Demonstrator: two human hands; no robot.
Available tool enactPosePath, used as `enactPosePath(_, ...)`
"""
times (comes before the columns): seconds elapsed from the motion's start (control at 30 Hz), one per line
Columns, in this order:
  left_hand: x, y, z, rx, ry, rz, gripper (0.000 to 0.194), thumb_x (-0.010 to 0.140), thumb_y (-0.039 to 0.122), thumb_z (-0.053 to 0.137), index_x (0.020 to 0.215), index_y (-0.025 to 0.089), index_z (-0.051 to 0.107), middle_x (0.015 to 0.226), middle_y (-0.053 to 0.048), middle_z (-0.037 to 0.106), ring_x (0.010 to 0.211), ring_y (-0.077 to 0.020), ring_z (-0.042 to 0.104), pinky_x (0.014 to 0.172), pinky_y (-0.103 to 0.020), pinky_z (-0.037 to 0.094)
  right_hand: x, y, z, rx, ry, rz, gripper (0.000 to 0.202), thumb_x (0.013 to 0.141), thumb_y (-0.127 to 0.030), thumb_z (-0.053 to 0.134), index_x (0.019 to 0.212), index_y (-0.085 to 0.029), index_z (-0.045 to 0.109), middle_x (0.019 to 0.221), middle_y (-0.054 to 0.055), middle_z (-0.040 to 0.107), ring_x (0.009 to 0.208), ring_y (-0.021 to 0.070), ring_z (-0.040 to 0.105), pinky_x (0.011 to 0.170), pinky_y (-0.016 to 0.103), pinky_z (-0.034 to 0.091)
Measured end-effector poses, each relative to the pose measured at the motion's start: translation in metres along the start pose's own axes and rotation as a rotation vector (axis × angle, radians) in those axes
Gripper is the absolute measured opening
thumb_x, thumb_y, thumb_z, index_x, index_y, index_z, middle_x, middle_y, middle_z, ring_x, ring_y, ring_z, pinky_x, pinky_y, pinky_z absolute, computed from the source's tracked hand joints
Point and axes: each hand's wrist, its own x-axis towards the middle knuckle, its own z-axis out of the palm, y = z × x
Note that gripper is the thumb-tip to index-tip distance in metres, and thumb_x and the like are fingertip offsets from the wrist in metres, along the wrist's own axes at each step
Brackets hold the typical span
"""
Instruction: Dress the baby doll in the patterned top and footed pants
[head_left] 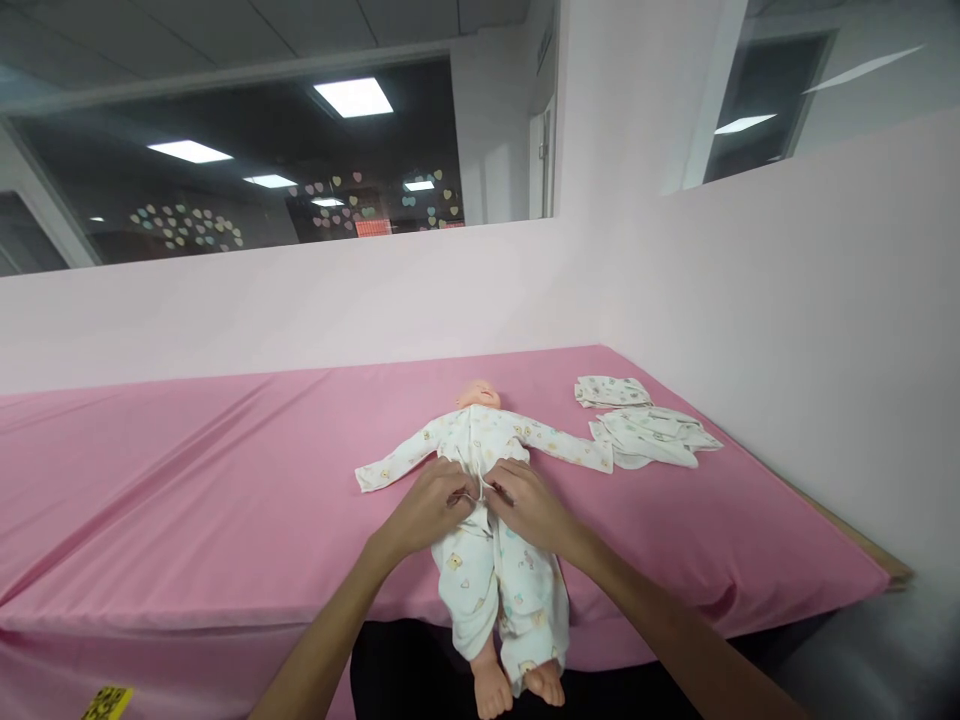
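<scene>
A baby doll [481, 393] lies on its back, its head toward the wall and its bare feet over the table's near edge. It wears a white printed top [469, 430] with the sleeves spread wide, and matching trousers [525, 575]. At the doll's waist my left hand [439, 500] is closed, pinching a thin white drawstring [481, 487]. Close beside it, my right hand [521, 500] is closed on the same string from the other side. The exact crossing of the string between my fingers is too small to make out.
A pink sheet [247, 480] covers the table. Two folded white printed garments [652, 437] lie to the right of the doll, near the side wall [810, 350]. A white wall with a window [247, 160] stands behind the table. A yellow tag [107, 703] shows at bottom left.
</scene>
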Motion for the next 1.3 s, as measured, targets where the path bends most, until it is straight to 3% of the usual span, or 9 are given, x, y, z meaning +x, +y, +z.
enactPosePath(0.13,0.009,0.001,-0.014,-0.053,-0.072,-0.021,0.02,0.083,0.024,0.049,0.075,0.024,0.067,0.082,-0.003,0.066,0.086,-0.0217,0.057,0.081,-0.034,0.044,-0.01,0.002,0.002,-0.006,0.057,-0.061,0.018,0.095,-0.023,0.048,0.08,-0.023,0.057,0.084,0.003,0.06,0.086,0.0205,0.054,0.083,0.037,0.043)
enactPosePath(0.33,0.083,-0.028,-0.017,-0.048,0.202,-0.334,0.023,0.089,0.031,0.044,0.09,0.021,0.064,0.092,-0.004,0.069,0.084,-0.0185,0.062,0.071,-0.027,0.044,-0.014,0.025,0.013,0.18,0.398,0.091,0.013,0.096,-0.031,0.049,0.098,-0.023,0.06,0.1,0.007,0.059,0.098,0.0215,0.056,0.089,0.037,0.046)
enactPosePath(0.47,0.139,-0.051,-0.01,0.1,0.111,-0.491,0.016,0.081,0.03,0.056,0.075,0.017,0.062,0.082,-0.008,0.069,0.081,-0.0225,0.064,0.064,-0.027,0.04,-0.012,0.047,0.02,0.174,0.495,0.243,0.019,0.097,-0.033,0.044,0.089,-0.022,0.057,0.094,0.007,0.058,0.093,0.0219,0.056,0.086,0.038,0.046)
enactPosePath(0.6,0.168,-0.057,-0.003,0.124,0.078,-0.562,0.013,0.073,0.027,0.062,0.076,0.015,0.061,0.086,-0.012,0.07,0.081,-0.0243,0.065,0.059,-0.027,0.038,-0.018,0.053,0.027,0.156,0.475,0.3,0.02,0.099,-0.032,0.038,0.093,-0.022,0.055,0.097,0.007,0.058,0.093,0.0218,0.056,0.084,0.037,0.046)
enactPosePath(0.7,0.176,-0.055,0.0,0.113,0.085,-0.618,0.02,0.074,0.031,0.064,0.084,0.014,0.061,0.091,-0.013,0.07,0.084,-0.0238,0.065,0.059,-0.025,0.039,-0.02,0.051,0.03,0.134,0.479,0.303,0.02,0.098,-0.031,0.037,0.092,-0.022,0.053,0.097,0.007,0.058,0.094,0.0219,0.056,0.084,0.037,0.046)
enactPosePath(0.8,0.181,-0.052,-0.001,0.086,0.063,-0.67,0.019,0.074,0.029,0.065,0.083,0.014,0.059,0.074,-0.009,0.065,0.07,-0.0196,0.062,0.054,-0.025,0.037,-0.02,0.052,0.031,0.124,0.48,0.31,0.02,0.098,-0.031,0.037,0.091,-0.022,0.053,0.097,0.007,0.057,0.093,0.0217,0.056,0.084,0.037,0.046)
enactPosePath(1.03,0.184,-0.047,-0.01,0.061,-0.054,-0.724,0.017,0.079,0.023,0.06,0.067,0.017,0.05,0.042,0.006,0.032,0.041,-0.0101,0.036,0.045,-0.025,0.027,-0.02,0.054,0.032,0.127,0.481,0.321,0.019,0.098,-0.031,0.036,0.092,-0.022,0.052,0.095,0.006,0.056,0.092,0.0212,0.055,0.084,0.037,0.046)
enactPosePath(1.13,0.185,-0.047,-0.011,0.11,-0.089,-0.717,0.013,0.077,0.018,0.061,0.067,0.016,0.052,0.042,0.004,0.036,0.043,-0.0125,0.042,0.046,-0.025,0.029,-0.021,0.053,0.032,0.133,0.476,0.328,0.019,0.097,-0.03,0.036,0.091,-0.022,0.052,0.095,0.006,0.057,0.093,0.0213,0.055,0.084,0.037,0.046)
enactPosePath(1.3,0.184,-0.043,-0.01,0.223,-0.074,-0.626,0.011,0.069,0.015,0.066,0.079,0.015,0.061,0.064,-0.005,0.062,0.07,-0.0195,0.063,0.057,-0.023,0.04,-0.021,0.053,0.032,0.145,0.477,0.33,0.018,0.097,-0.03,0.037,0.091,-0.022,0.052,0.096,0.006,0.057,0.094,0.0218,0.055,0.085,0.038,0.046)
